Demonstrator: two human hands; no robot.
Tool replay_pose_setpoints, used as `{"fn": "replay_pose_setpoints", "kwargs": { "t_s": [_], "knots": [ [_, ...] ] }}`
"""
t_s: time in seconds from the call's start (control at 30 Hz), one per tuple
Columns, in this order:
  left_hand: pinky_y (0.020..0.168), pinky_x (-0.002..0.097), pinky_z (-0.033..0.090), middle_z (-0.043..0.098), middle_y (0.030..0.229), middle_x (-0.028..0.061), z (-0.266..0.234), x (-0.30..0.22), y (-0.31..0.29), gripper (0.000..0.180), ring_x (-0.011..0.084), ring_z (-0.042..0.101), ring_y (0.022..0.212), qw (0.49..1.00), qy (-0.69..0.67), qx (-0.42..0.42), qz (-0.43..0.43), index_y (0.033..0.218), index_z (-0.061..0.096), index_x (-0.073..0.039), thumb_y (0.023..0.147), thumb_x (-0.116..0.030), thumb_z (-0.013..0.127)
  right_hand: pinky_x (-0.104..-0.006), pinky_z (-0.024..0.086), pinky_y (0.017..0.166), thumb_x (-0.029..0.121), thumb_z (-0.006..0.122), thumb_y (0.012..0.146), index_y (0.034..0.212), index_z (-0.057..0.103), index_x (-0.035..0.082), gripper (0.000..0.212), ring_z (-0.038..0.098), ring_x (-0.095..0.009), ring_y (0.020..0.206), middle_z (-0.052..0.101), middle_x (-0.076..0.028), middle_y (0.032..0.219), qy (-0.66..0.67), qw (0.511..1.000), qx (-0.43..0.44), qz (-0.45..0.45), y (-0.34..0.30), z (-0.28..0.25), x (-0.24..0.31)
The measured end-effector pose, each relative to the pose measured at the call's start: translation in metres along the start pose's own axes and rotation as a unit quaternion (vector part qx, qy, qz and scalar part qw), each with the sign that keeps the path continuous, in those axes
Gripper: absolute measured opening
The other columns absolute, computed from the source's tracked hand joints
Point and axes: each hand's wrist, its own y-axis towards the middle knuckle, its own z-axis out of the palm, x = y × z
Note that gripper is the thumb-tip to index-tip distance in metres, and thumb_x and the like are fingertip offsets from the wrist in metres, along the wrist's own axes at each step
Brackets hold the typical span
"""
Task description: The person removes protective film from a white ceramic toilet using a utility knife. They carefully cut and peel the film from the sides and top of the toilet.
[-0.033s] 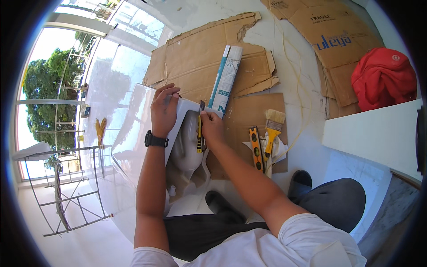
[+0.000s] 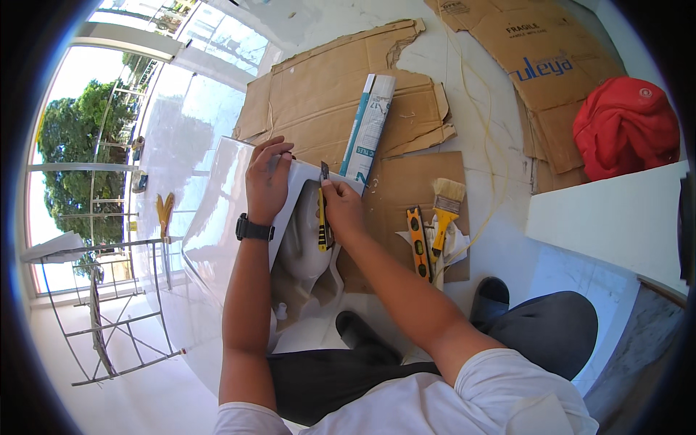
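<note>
A glossy white ceramic toilet [image 2: 217, 199] lies tipped over in front of me, its hollow underside and curved inner channel facing me. My left hand [image 2: 268, 180] rests on its upper edge, fingers extended and slightly bent, with a dark watch on the wrist. In my right hand [image 2: 342, 206] is a yellow and black utility knife [image 2: 322, 217], its blade end pointing away from me at the toilet's rim. Just beyond that hand, a white and teal printed carton [image 2: 368, 127] lies against the rim on cardboard.
Flattened cardboard [image 2: 319, 80] covers the floor ahead. To the right lie an orange spirit level [image 2: 418, 243] and a yellow-handled paintbrush [image 2: 446, 206]. A pale cord [image 2: 487, 123] loops across the floor. A red bag [image 2: 625, 130] sits behind a white ledge [image 2: 609, 210]; metal scaffolding [image 2: 109, 312] stands left.
My right hand and the utility knife have shifted slightly left along the toilet's rim. My left hand stays in place.
</note>
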Motion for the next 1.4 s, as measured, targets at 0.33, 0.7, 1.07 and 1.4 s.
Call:
{"fn": "replay_pose_setpoints", "kwargs": {
  "t_s": [0.33, 0.7, 1.07, 1.4],
  "knots": [
    [0.106, 0.0380, 0.046, 0.068, 0.127, 0.0140, 0.005, 0.005, 0.008, 0.027, 0.0290, 0.063, 0.123, 0.999, -0.030, -0.039, 0.002, 0.124, 0.069, -0.004, 0.101, -0.011, 0.058, -0.0264, 0.049, 0.060, 0.030, 0.063, 0.105, 0.105, 0.067, -0.001, 0.031, 0.058, -0.008, 0.065, 0.064, -0.003, 0.080, -0.064, 0.998, -0.004, 0.029, 0.003, -0.006, 0.007],
    [0.106, 0.0345, 0.045, 0.068, 0.126, 0.0120, 0.005, 0.010, 0.006, 0.027, 0.0230, 0.063, 0.119, 0.995, -0.090, -0.040, -0.034, 0.125, 0.069, -0.002, 0.103, -0.013, 0.057, -0.0256, 0.048, 0.075, 0.030, 0.061, 0.107, 0.111, 0.067, 0.000, 0.031, 0.058, -0.008, 0.080, 0.068, -0.004, 0.087, -0.095, 0.981, 0.012, -0.166, 0.003, 0.004, -0.021],
    [0.106, 0.0330, 0.044, 0.069, 0.125, 0.0103, 0.003, 0.007, 0.005, 0.028, 0.0191, 0.061, 0.120, 0.991, -0.117, -0.034, -0.060, 0.127, 0.068, -0.001, 0.107, -0.016, 0.055, -0.0266, 0.049, 0.074, 0.028, 0.063, 0.106, 0.116, 0.069, 0.001, 0.030, 0.060, -0.008, 0.081, 0.070, -0.005, 0.091, -0.140, 0.975, 0.012, -0.173, 0.005, -0.005, -0.029],
    [0.105, 0.0325, 0.044, 0.068, 0.124, 0.0106, 0.004, 0.017, 0.007, 0.028, 0.0189, 0.061, 0.119, 0.980, -0.181, -0.034, -0.080, 0.127, 0.069, -0.002, 0.105, -0.015, 0.057, -0.0281, 0.050, 0.072, 0.030, 0.068, 0.102, 0.118, 0.071, 0.001, 0.034, 0.060, -0.010, 0.077, 0.070, -0.002, 0.085, -0.102, 0.975, 0.108, -0.167, 0.018, -0.028, -0.014]
  ]
}}
